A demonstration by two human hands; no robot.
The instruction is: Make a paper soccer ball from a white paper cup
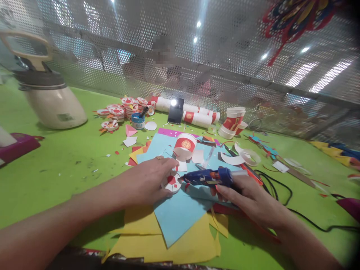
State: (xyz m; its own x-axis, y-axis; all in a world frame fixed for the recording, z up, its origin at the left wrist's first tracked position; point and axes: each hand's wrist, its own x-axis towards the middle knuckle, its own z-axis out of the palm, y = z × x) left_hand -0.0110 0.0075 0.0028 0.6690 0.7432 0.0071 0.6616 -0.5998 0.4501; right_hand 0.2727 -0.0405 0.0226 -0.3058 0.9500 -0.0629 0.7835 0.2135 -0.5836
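Note:
My left hand (pixel 153 178) grips the edge of a small white disc with red patches (pixel 173 183), at the middle of the view. A blue hot glue gun (pixel 209 177) is held in my right hand (pixel 242 193), its nozzle pointing left and at or just over the disc's right edge; contact cannot be made out. Under both lie light blue sheets (pixel 180 217) over yellow sheets (pixel 160 247). Just beyond the disc stands a red and white paper cup (pixel 185 146).
Stacked decorated discs (pixel 116 110), a blue jar (pixel 138 120), a phone (pixel 176 111) and rows of paper cups (pixel 198 118) stand farther back. A large sprayer bottle (pixel 53 101) is at the left. Tape (pixel 250 157) and black cable (pixel 306 219) lie at the right.

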